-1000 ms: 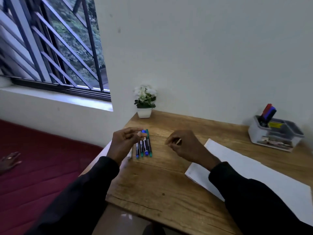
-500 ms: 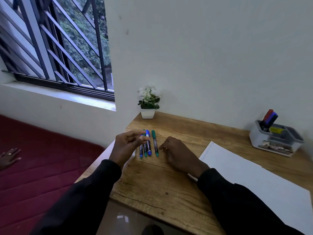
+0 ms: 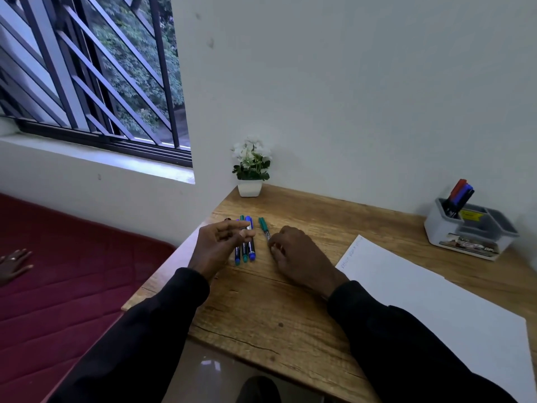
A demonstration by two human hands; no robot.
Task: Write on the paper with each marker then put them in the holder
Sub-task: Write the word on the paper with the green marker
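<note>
A row of blue and green markers (image 3: pixel 245 253) lies side by side on the wooden desk (image 3: pixel 261 309). My left hand (image 3: pixel 220 242) hovers over them with its fingers loosely spread, holding nothing. One green marker (image 3: pixel 263 224) lies apart, just right of the row. My right hand (image 3: pixel 293 254) rests knuckles-up on the desk with its fingertips curled onto that marker's lower end, which they hide. A large white paper (image 3: pixel 430 303) lies to the right. The grey holder (image 3: pixel 470 231) stands at the far right with red, blue and black markers (image 3: pixel 460 194) upright in it.
A small white pot of flowers (image 3: pixel 251 173) stands at the desk's back left corner against the wall. Left of the desk, below a barred window, lies a red mattress (image 3: pixel 72 286), and another person's hand (image 3: pixel 13 263) rests on it.
My right hand has moved left from the paper and come down onto the green marker, which now lies apart from the row. My left hand stays over the row.
</note>
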